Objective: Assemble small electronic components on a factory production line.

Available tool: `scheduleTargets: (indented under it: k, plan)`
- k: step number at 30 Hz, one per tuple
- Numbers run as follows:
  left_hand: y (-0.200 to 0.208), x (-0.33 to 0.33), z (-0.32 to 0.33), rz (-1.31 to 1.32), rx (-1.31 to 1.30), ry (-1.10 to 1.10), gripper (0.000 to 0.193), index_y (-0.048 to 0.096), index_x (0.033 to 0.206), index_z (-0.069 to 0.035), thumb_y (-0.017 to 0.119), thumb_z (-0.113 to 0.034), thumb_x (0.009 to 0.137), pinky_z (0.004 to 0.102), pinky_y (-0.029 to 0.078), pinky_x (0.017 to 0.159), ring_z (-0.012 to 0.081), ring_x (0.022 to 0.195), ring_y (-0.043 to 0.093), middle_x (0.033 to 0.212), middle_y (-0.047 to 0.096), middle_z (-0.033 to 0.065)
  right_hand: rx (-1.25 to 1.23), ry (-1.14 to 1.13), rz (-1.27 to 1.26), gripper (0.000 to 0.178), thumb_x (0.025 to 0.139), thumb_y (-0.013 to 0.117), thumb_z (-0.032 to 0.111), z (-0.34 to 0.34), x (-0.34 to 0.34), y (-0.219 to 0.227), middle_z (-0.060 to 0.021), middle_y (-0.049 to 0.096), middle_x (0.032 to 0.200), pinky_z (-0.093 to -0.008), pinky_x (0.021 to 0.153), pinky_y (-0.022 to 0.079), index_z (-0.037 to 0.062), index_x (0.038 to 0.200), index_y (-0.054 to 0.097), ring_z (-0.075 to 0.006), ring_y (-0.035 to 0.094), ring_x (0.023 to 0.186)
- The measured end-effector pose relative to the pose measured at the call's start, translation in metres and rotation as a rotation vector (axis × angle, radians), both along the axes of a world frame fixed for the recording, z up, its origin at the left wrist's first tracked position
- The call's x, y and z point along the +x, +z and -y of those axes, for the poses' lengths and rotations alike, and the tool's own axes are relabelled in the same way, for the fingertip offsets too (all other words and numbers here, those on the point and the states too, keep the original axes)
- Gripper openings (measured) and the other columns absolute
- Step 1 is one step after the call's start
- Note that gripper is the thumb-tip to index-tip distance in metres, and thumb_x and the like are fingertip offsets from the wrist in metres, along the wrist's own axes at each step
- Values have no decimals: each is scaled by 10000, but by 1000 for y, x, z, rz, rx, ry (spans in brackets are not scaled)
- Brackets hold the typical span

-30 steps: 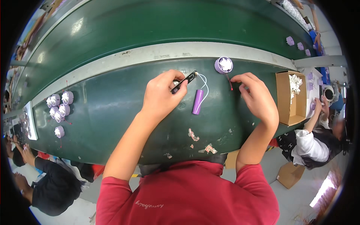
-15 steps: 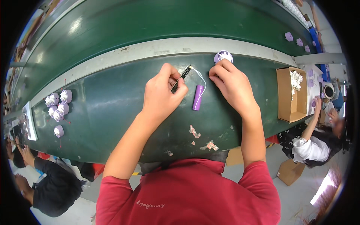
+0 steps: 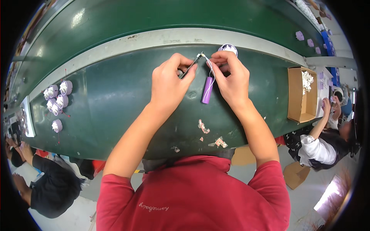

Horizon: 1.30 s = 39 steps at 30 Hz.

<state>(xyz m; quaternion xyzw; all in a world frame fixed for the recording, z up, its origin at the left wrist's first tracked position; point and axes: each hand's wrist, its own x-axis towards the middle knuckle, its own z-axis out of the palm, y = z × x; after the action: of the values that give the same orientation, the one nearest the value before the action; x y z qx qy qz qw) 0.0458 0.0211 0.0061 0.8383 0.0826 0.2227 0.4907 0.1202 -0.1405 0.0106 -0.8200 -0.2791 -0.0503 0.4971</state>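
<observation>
A slim black circuit board (image 3: 191, 66) is pinched between the thumb and fingers of my left hand (image 3: 169, 81), its upper end tilted to the right. From that end, white wires (image 3: 211, 66) loop down to a purple cylindrical battery (image 3: 207, 92) lying on the green table. My right hand (image 3: 234, 77) has its fingers curled together close beside the wires; what its fingertips hold, if anything, is hidden. Just beyond my right fingers sits a round lilac housing (image 3: 229, 48) with white inside, partly covered by the hand.
Several lilac-and-white round pieces (image 3: 61, 101) with thin red leads stand at the left. Torn scraps (image 3: 219, 142) lie near the front edge. An open cardboard box (image 3: 296, 101) with white pieces is at the right. Co-workers sit on both sides. A pale ledge (image 3: 154, 39) runs behind.
My right hand has moved left and up, to beside the wires at the board's end. My left hand still pinches the board, now turned slightly. The battery still lies on the table.
</observation>
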Motion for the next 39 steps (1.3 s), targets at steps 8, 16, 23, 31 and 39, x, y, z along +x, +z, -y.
scheduleTargets:
  k: [8, 16, 23, 31, 39]
  plan:
    - [-1, 1, -1, -35, 25, -40, 149, 676, 871, -12, 792, -99, 838, 376, 544, 659, 267, 752, 714, 824, 734, 112, -11, 21, 90, 219, 858, 790, -25, 0, 2, -2, -68, 706, 867, -260, 605, 553, 5, 1019, 645, -126, 682, 707]
    - [-4, 1, -1, -53, 50, -11, 150, 731, 904, 3, 820, -103, 844, 284, 515, 660, 146, 658, 624, 816, 755, 80, -53, 31, 143, 224, 848, 814, -20, 0, 3, -2, -43, 693, 837, -235, 578, 517, -4, 993, 643, -84, 619, 639]
    - [-3, 0, 0, -49, 21, -16, 142, 737, 908, 2, 816, -99, 847, 282, 519, 668, 143, 663, 634, 827, 760, 83, -78, 53, 215, 222, 845, 815, -18, 1, 5, -4, -44, 689, 831, -243, 582, 522, 1, 990, 648, -92, 620, 634]
    - [-3, -1, -1, -68, 89, -9, 141, 734, 909, 3, 814, -96, 847, 295, 531, 679, 163, 700, 671, 846, 763, 92, -77, 28, 207, 217, 810, 785, -39, -2, 2, -6, -78, 669, 842, -331, 643, 551, 31, 961, 646, -221, 684, 731]
    - [-5, -1, -3, -6, 183, -51, 123, 718, 894, -3, 803, -78, 844, 309, 544, 678, 199, 732, 694, 851, 755, 94, -90, 52, 344, 241, 770, 788, -50, -2, 4, -7, -93, 681, 859, -387, 694, 543, 39, 943, 644, -295, 669, 774]
